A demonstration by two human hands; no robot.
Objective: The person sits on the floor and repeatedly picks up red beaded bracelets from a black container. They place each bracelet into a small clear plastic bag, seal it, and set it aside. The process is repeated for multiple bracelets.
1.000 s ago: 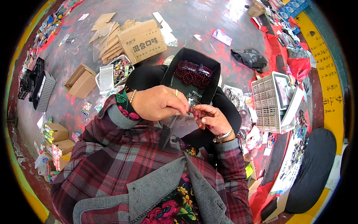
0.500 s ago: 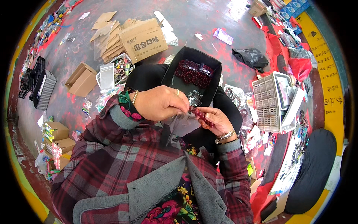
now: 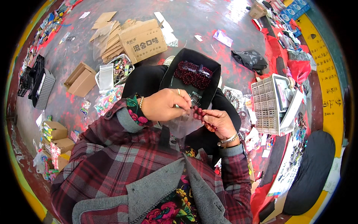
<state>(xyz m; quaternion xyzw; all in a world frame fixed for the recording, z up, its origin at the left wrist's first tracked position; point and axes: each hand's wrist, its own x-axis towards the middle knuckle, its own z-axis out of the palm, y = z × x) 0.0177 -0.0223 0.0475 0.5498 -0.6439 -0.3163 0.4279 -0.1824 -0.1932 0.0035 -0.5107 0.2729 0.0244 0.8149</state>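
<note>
A string of dark red beads (image 3: 198,112) is pinched in my right hand (image 3: 220,124), its loose end hanging out toward the left hand. My left hand (image 3: 164,105) is closed at the fingertips beside the beads, on the edge of a clear plastic bag (image 3: 180,126) that droops over my lap. Just beyond my hands, between my knees, stands a black fabric box (image 3: 217,80). Inside it lies a heap of dark red bead strings (image 3: 192,74), partly wrapped in clear film, with small clear packets (image 3: 195,98) at its near end.
A plastic basket (image 3: 265,104) stands to the right, near a dark bag (image 3: 250,59). Flattened cartons (image 3: 145,41), an open cardboard box (image 3: 81,79) and a tray of small goods (image 3: 121,69) lie to the left. Small boxes (image 3: 57,130) sit farther left.
The beads have spread apart a little and hang more openly between my hands. My right hand has shifted slightly right, my left slightly right and down, and the bag hangs wider.
</note>
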